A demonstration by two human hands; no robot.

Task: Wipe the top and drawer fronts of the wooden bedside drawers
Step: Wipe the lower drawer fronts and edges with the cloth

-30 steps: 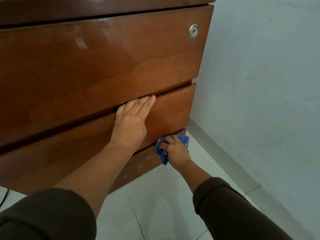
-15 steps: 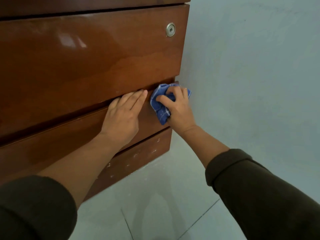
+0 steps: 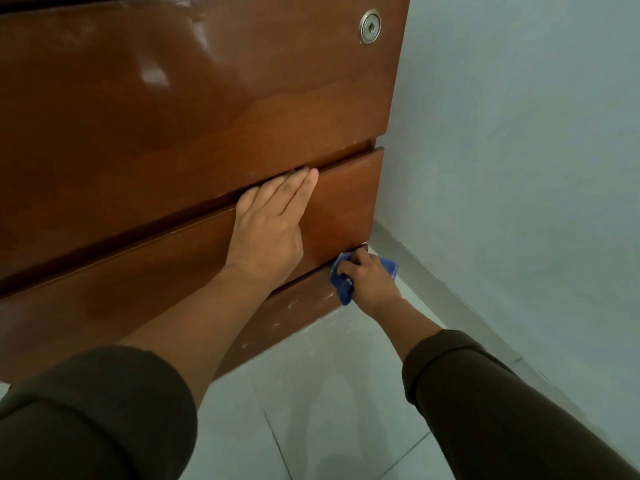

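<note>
The wooden bedside drawers (image 3: 180, 109) fill the left and middle of the head view, glossy brown, with a round metal lock (image 3: 370, 26) at the upper drawer's top right. My left hand (image 3: 270, 226) lies flat on the lower drawer front (image 3: 346, 202), fingers together, tips at the gap under the upper drawer. My right hand (image 3: 369, 280) grips a bunched blue cloth (image 3: 341, 285) and presses it against the bottom right corner of the unit, where the lower drawer meets the scuffed base panel (image 3: 298, 313).
A pale grey wall (image 3: 519, 150) with a grey skirting strip (image 3: 450, 299) stands close to the right of the drawers. Light floor tiles (image 3: 329, 410) run under my arms. Dark brown sleeves cover both forearms near the frame's bottom.
My right hand dropped with the cloth from the lower drawer's top right corner to its bottom right corner. The left hand stayed flat on the drawer front.
</note>
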